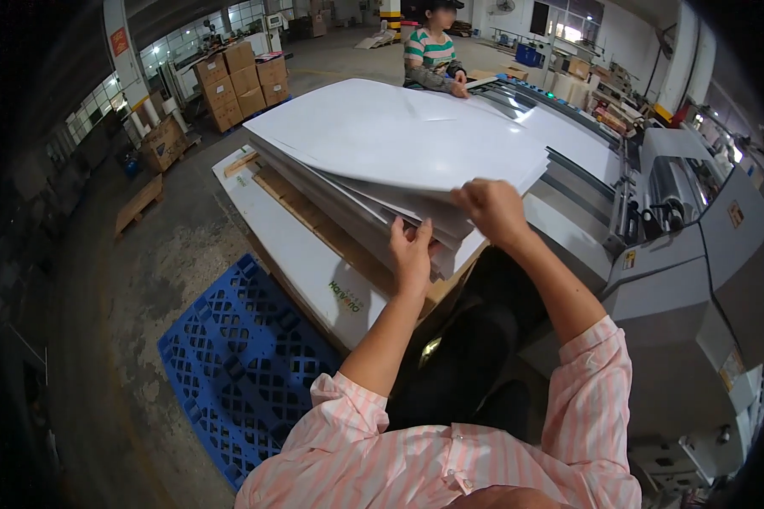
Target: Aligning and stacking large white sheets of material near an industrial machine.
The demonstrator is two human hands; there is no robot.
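Note:
A stack of large white glossy sheets [382,127] lies in front of me, its upper sheets lifted and fanned apart along the near edge. My right hand [491,208] is closed on the near edge of the top sheet, holding it up. Lower and to the left, my left hand [412,250] reaches into the gap at the near corner, its thumb and fingers around the edges of several sheets beneath. Part of its fingers is hidden between the sheets. Under the stack is a wider white board [314,263] with a printed mark.
A blue plastic pallet [238,356] lies on the floor at left. To the right stands a large grey machine [671,288] with rollers and a flat bed. A co-worker in a striped top [433,55] stands at the far side. Cardboard boxes [239,81] are piled at the back left.

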